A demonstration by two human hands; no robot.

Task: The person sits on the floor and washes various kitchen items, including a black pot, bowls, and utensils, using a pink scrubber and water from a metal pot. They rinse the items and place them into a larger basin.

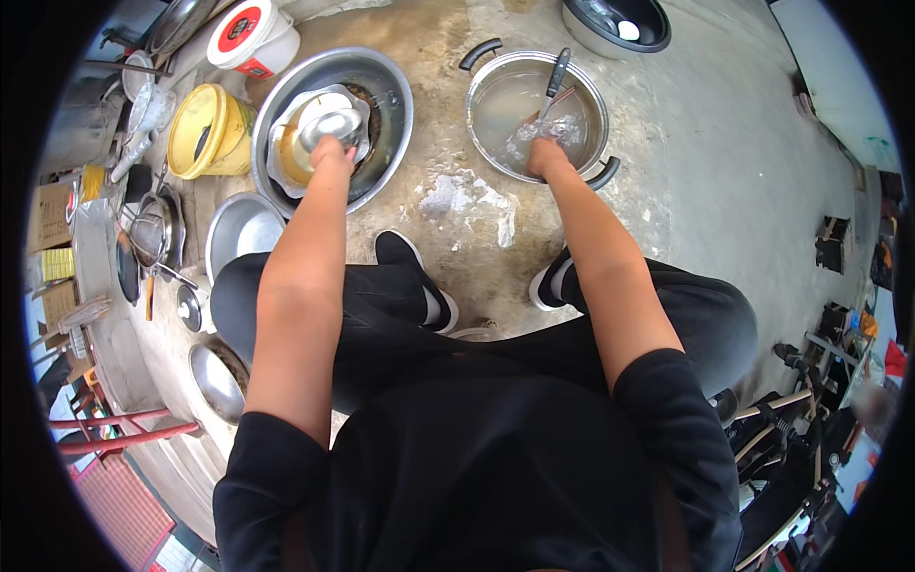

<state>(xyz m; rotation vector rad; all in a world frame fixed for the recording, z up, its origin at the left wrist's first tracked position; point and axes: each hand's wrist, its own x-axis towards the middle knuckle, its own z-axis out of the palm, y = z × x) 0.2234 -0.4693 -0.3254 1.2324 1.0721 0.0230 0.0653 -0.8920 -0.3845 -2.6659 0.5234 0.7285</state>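
My left hand (332, 154) grips a shiny metal bowl (330, 129) over a large metal basin (405, 107). Inside that basin lie a scalloped-rim dish (277, 146) with yellowish liquid and a white dish, with dark liquid around them. My right hand (549, 156) is partly under the water in a two-handled metal pot (472, 107), at its near side; its fingers are hidden by splashing water, so what they hold cannot be told. Beside it a utensil with a black handle (557, 71) leans in the pot, next to brown sticks, perhaps chopsticks (560, 98).
To the left stand a yellow bucket (187, 136), a white lidded bucket (275, 50), an empty metal basin (246, 225), pans (151, 225) and another metal bowl (214, 382). A black-rimmed basin (607, 39) holding dishes is beyond the pot. A bicycle-like frame (775, 415) stands at right.
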